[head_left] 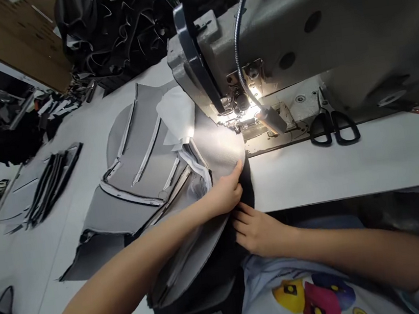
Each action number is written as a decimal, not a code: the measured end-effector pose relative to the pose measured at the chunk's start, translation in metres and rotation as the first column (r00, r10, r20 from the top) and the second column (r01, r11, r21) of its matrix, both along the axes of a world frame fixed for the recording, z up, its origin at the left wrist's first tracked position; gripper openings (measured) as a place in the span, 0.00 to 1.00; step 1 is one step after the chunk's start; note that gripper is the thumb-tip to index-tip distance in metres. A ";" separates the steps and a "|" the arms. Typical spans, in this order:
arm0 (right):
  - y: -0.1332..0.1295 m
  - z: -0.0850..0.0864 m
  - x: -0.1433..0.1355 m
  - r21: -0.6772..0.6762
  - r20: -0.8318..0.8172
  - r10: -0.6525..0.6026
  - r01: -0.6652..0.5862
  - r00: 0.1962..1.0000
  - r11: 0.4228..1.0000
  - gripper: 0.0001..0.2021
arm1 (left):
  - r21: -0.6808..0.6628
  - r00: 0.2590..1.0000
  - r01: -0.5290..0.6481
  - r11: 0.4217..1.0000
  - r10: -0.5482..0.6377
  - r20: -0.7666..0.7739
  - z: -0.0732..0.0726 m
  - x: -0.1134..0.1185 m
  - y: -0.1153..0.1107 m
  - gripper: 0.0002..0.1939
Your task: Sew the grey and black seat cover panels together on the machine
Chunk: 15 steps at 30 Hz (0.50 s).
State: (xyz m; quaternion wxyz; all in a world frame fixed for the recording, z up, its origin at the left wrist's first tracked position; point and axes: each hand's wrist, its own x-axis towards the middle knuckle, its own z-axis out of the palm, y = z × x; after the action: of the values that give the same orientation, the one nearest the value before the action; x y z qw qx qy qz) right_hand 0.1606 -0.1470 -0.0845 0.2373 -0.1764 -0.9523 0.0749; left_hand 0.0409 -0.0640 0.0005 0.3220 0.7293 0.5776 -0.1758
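A large grey fabric piece [215, 143] with a curved edge lies under the lit needle area of a sewing machine [241, 104]. My left hand [226, 192] is closed at that edge, index finger stretched along it toward the needle and the other fingers curled. Just below, nearer my body, my right hand [258, 229] grips the same edge, its fingertips partly hidden by the fabric. White-taped seams run across the grey panels [138, 161] to the left. A white scrap [177, 111] rests on top. Dark fabric [216, 269] hangs off the table edge toward my lap.
Black-handled scissors [332, 123] lie on the machine bed at the right. A bendable lamp [272, 119] hangs close to the needle. Folded dark pieces [53, 185] lie on the white table [63, 238] at left. A black fabric heap [115, 30] stands behind.
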 end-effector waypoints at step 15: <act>0.023 -0.008 -0.003 -0.064 -0.050 0.088 -0.091 0.995 0.994 0.19 | 0.035 0.992 0.029 0.999 -0.024 -0.126 0.003 0.026 0.052 0.39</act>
State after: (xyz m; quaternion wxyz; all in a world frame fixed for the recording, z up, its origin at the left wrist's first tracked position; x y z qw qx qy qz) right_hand 0.1572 -0.1238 -0.0925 0.2499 -0.1394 -0.9505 0.1209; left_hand 0.0669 -0.0120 0.0039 0.2692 0.7301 0.5902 -0.2149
